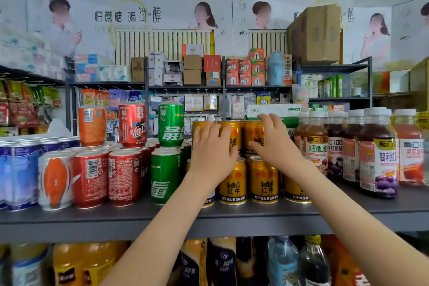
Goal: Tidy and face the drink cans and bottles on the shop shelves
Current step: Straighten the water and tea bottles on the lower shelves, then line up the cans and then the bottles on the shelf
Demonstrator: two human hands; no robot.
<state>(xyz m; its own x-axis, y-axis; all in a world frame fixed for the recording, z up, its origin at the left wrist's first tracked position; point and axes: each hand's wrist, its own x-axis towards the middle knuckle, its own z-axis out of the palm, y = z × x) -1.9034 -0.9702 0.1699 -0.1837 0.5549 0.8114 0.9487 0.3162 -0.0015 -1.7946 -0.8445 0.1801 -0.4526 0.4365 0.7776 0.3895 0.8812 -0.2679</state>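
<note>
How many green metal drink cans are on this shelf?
2: upper green metal can stacked above lower green metal can at the grey shelf front. More may hide behind.

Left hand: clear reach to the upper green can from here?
Probably yes. The left hand rests on the upper gold cans, and the upper green can stands just left of them, nothing in front.

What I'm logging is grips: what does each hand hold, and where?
Nothing clearly gripped: left hand and right hand lie spread on fronts of upper gold cans.
</note>
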